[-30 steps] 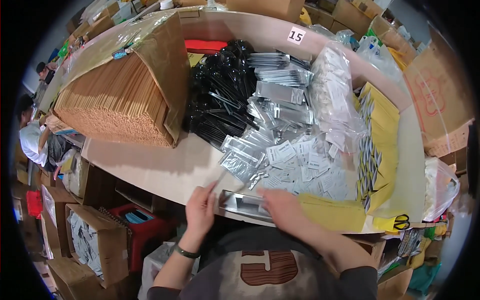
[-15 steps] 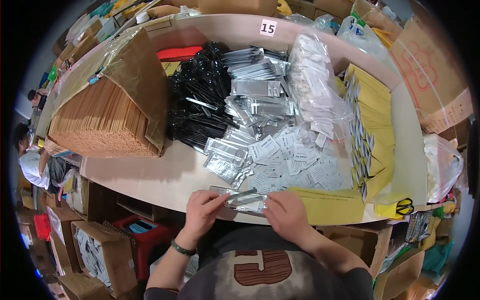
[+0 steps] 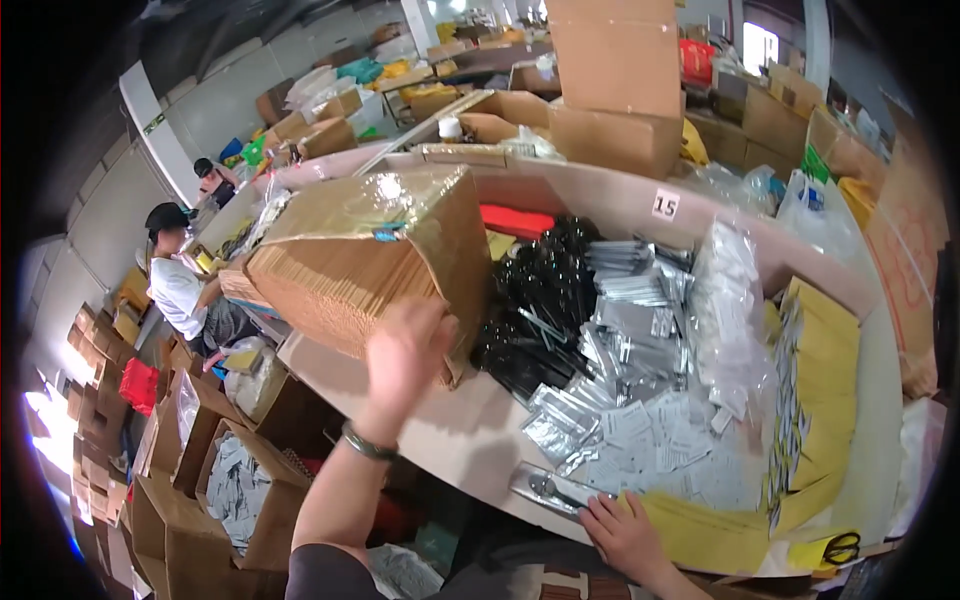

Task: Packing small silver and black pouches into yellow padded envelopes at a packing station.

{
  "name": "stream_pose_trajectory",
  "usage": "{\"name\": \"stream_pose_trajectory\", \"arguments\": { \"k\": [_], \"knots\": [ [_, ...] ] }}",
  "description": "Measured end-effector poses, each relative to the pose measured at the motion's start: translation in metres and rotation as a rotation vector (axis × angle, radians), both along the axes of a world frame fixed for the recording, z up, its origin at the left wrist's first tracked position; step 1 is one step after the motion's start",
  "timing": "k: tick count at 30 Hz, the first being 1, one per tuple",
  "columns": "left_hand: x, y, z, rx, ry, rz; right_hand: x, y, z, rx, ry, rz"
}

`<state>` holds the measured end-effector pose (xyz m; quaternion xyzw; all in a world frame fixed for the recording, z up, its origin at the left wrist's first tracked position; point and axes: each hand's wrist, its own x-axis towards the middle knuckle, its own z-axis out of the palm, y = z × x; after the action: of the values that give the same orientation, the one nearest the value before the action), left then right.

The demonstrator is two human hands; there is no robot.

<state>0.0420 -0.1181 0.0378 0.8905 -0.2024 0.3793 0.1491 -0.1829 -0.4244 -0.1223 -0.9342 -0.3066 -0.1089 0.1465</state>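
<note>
My left hand (image 3: pixel 408 350) is raised in front of a carton (image 3: pixel 460 235) packed tight with thin brown paper pieces (image 3: pixel 330 290). It is smeared by motion, and I cannot tell whether its fingers hold anything. At the table's front edge lies a clear, silvery packet (image 3: pixel 520 482) with a dark, spoon-shaped piece (image 3: pixel 552 490) on or in it. My right hand (image 3: pixel 628 535) rests at the packet's right end, fingers stretched out over the corner of a yellow sheet (image 3: pixel 700 530).
Black plastic spoons (image 3: pixel 545 290), silver foil packets (image 3: pixel 635 345) and white sachets (image 3: pixel 660 445) lie heaped mid-table. Behind stands a bag of white packets (image 3: pixel 735 320). Yellow envelopes (image 3: pixel 825 380) line the right side, near black-handled scissors (image 3: pixel 842 547). Another person (image 3: pixel 180 280) is at the left.
The view has swung left and up. My left hand has left the packet and moved to the carton. My right hand stays at the packet, its fingers now spread.
</note>
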Motion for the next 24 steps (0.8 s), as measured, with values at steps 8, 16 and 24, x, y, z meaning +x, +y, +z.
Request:
{"name": "stream_pose_trajectory", "arguments": {
  "k": [8,16,24],
  "knots": [
    [0.049,0.075,-0.003,0.269,0.424,0.295,-0.02,0.008,-0.041,0.186,0.059,-0.027],
    [0.0,0.095,-0.017,-0.513,0.388,0.21,-0.012,-0.02,-0.003,0.039,0.215,-0.06],
    [-0.101,0.031,-0.13,-0.402,1.241,-0.446,0.0,-0.024,0.012,0.238,0.214,-0.07]
  ]
}}
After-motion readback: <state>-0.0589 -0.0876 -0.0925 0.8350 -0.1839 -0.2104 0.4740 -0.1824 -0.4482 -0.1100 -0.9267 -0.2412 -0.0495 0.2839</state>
